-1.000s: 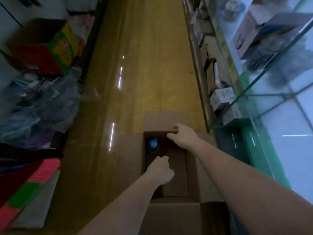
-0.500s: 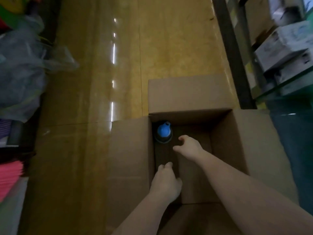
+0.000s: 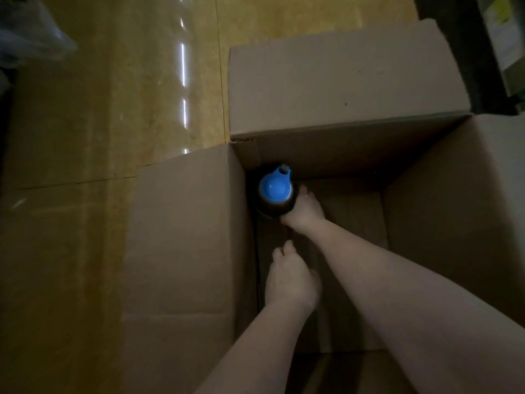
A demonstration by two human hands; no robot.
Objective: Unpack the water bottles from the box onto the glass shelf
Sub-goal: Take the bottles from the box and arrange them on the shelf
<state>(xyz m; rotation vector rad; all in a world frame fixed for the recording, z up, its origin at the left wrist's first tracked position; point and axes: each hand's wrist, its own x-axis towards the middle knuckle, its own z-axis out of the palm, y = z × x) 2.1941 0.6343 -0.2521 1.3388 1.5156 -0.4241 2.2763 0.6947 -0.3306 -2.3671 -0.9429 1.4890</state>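
Observation:
An open cardboard box stands on the floor with its flaps folded outward. One water bottle with a blue lid and dark body stands upright in the box's far left corner. My right hand reaches deep into the box and wraps the bottle's right side. My left hand hangs inside the box nearer to me, along the left wall, fingers curled and holding nothing that I can see. The glass shelf is out of view.
A glossy yellow-brown floor lies left of the box. A crumpled plastic bag sits at the top left. A dark shelf post and shelf goods stand at the top right.
The view has dropped closer over the box. My right hand moved from the box's far rim down into the box and onto the bottle. My left hand stayed near the left wall.

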